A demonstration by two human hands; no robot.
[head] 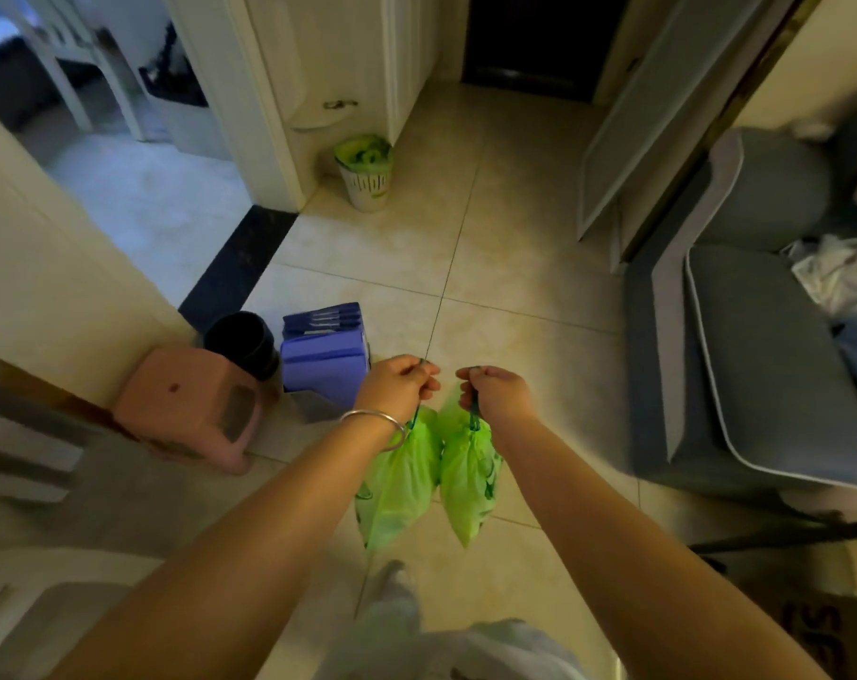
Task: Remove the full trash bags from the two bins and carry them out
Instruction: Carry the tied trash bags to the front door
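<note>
below the fingers of the left hand (399,387) hangs a green bag (397,483) of thin plastic film, crinkled and faintly glossy; below the fingers of the right hand (495,392) a second green bag (468,483) of the same film, its blue drawstring (474,419) a smooth plastic ribbon; behind the left fingers, on the wrist, a bangle (375,419) of polished silvery metal; under both, floor tiles (515,267) smooth and softly glossy (stone or ceramic, cannot tell); left of the fingers a pink stool (191,400) of matt moulded plastic; far beyond them a white bin (367,184) of slotted plastic; right of them grey cushions (770,365) of matt woven cloth
</note>
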